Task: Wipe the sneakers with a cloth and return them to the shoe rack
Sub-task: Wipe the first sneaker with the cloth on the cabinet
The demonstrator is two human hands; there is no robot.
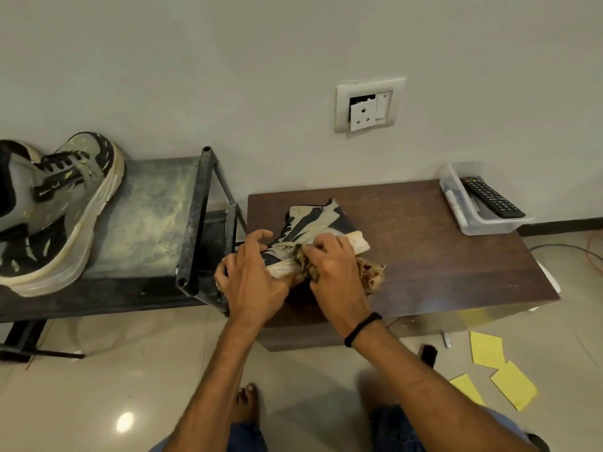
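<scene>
I am in the wiping step. The white and dark sneaker [316, 220] is on the brown counter [440, 256], near its left edge. It is tipped so that the pale sole edge faces the near side and the laces face left.

My left hand [251, 275] is curled around the toe end and grips it, with the thumb raised on the far side. My right hand [332, 265] is closed on the brownish cloth [373, 277] and presses it against the side of the sneaker, just above the sole edge. A loose part of the cloth hangs out on the right of the hand, onto the counter.

To do this step well, I think the left hand should hold the toe firmly so the sneaker does not slide toward the counter edge. The right hand should move the cloth along the sole line in short strokes from the toe side to the heel at the far right. Then I would turn the sneaker to reach the side I cannot see. Folding the cloth to a cleaner part would avoid spreading the dirt.

The sneaker lies between and under both hands, and both touch it. The shoe rack [146, 216] stands just to the left of the counter, and the other sneaker [55, 210] sits on its top shelf, well apart from my hands.
</scene>
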